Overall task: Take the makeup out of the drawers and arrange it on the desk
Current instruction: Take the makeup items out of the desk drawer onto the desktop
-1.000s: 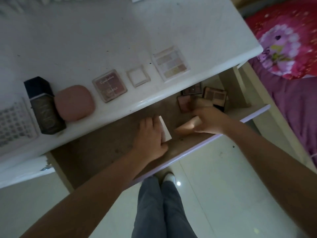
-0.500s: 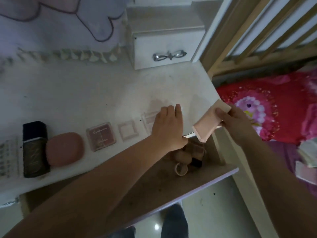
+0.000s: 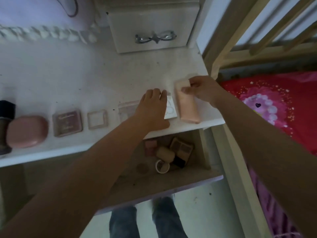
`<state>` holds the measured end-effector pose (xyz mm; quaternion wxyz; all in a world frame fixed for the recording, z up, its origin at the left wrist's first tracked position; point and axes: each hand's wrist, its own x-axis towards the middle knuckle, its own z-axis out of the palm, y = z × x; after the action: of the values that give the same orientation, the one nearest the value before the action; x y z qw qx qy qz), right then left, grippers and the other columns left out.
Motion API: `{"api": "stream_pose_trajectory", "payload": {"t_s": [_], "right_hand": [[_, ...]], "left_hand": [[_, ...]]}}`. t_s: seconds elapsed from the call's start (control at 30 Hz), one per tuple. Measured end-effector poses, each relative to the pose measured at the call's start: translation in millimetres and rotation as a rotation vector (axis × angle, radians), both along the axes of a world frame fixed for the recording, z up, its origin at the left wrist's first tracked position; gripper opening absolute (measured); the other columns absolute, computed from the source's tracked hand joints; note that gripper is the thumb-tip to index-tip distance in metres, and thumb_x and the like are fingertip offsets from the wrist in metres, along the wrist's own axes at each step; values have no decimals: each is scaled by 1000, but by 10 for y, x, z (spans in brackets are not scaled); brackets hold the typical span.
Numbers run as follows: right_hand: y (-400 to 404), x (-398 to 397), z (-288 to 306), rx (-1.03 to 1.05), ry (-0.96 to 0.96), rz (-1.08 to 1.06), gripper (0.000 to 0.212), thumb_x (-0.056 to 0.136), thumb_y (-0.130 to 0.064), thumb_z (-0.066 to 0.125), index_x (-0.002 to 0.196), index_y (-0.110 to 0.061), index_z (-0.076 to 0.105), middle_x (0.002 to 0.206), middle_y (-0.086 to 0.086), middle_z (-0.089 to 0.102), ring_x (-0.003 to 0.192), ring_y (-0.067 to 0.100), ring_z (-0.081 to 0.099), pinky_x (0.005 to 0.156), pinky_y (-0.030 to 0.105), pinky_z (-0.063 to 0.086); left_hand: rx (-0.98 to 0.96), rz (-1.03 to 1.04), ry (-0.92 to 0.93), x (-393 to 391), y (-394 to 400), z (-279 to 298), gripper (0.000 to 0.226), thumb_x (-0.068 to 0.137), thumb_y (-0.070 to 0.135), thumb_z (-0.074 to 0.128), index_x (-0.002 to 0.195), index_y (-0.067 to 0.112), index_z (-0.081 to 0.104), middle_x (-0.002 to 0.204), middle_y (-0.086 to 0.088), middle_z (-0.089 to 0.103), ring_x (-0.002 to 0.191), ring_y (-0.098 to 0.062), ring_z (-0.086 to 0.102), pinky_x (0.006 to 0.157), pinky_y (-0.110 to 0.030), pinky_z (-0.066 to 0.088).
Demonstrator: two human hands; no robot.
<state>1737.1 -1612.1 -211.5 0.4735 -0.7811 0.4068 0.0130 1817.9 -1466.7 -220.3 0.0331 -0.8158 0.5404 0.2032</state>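
A home bedroom: white vanity desk (image 3: 103, 74) beside a floral-covered bed (image 3: 274, 103).

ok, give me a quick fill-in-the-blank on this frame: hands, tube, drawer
The right hand pinches the pink tube at its ____ end.
The tube lies at the ____ end of the row on the desk.
The left hand rests on a white ____ beside the tube.
The drawer under the desk is ____.

Missing: far; right; card; open

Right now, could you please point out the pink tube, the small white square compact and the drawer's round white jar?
pink tube (image 3: 188, 107): head view, middle of its body, on the desk.
small white square compact (image 3: 97, 119): head view, centre of its lid.
round white jar (image 3: 162, 166): head view, its rim.
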Motion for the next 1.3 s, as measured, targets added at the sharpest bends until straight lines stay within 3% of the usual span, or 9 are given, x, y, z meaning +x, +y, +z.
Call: {"api": "stream_pose_trajectory", "payload": {"t_s": [0.2, 0.33, 0.4, 0.57, 0.67, 0.77, 0.87, 1.13, 1.3], "right_hand": [[-12, -13, -81, -119, 20, 40, 44, 87, -26, 58, 127, -10, 49, 115, 6, 55, 101, 17, 50, 87, 26, 40], [236, -358, -137, -464, -152, -82, 39, 88, -27, 52, 121, -7, 55, 109, 12, 61, 86, 16, 53, 77, 18, 36], [516, -677, -188, -507, -260, 5, 33, 84, -18, 49, 105, 2, 63, 96, 20, 66, 80, 17, 54, 73, 11, 33], [848, -1127, -662, -394, 107, 402, 27, 84, -11, 48, 97, 6, 65, 93, 26, 66, 88, 37, 61, 72, 29, 40], [849, -1121, -831, -416, 282, 574, 32, 88, -11, 43, 111, 1, 60, 107, 26, 59, 100, 37, 54, 79, 35, 40], [855, -1058, -931, -453, 423, 676, 41, 89, -10, 45, 130, -6, 45, 124, 22, 49, 115, 35, 44, 93, 35, 36], [969, -985, -1054, -519, 558, 754, 60, 89, -25, 49, 142, -11, 23, 134, 21, 35, 121, 37, 36, 97, 42, 37], [1133, -839, -1161, -598, 643, 756, 73, 81, -31, 61, 136, -7, 20, 138, 24, 25, 122, 40, 33, 96, 45, 37], [970, -1027, -665, -475, 447, 830, 81, 67, -38, 69, 134, -14, 30, 127, 14, 39, 114, 30, 41, 90, 32, 39]], "left_hand": [[-27, 63, -24, -157, 103, 33, 85, 83, 23, 57, 146, 3, 5, 153, -16, 9, 142, -32, 7, 118, -41, 3], [-516, 45, 18, -607, 530, -254, 41, 70, 13, 51, 108, -1, 59, 103, -22, 63, 102, -30, 50, 87, -33, 43], [-411, 11, 113, -895, 766, -551, 31, 66, 11, 56, 94, 1, 65, 88, -17, 66, 84, -29, 57, 68, -31, 48], [-56, -75, 164, -939, 703, -1210, 56, 66, -2, 58, 122, -4, 55, 105, -27, 62, 95, -46, 59, 80, -53, 51], [6, -102, 152, -922, 556, -1159, 47, 76, 4, 51, 122, -6, 54, 98, -24, 63, 83, -40, 64, 65, -39, 53], [30, -66, 179, -940, 652, -1108, 49, 92, 13, 42, 139, 4, 32, 127, -20, 46, 110, -34, 51, 87, -41, 46], [40, 122, 227, -852, 934, -961, 46, 89, 17, 51, 133, 8, 39, 133, -14, 41, 115, -30, 46, 92, -36, 41], [-148, 513, 288, -812, 1370, -599, 65, 88, 25, 56, 141, 6, 23, 128, -15, 48, 114, -27, 47, 88, -30, 39], [-330, 639, 460, -747, 1154, -200, 56, 86, 18, 56, 136, 10, 32, 119, -10, 50, 99, -22, 51, 76, -28, 40]]}}
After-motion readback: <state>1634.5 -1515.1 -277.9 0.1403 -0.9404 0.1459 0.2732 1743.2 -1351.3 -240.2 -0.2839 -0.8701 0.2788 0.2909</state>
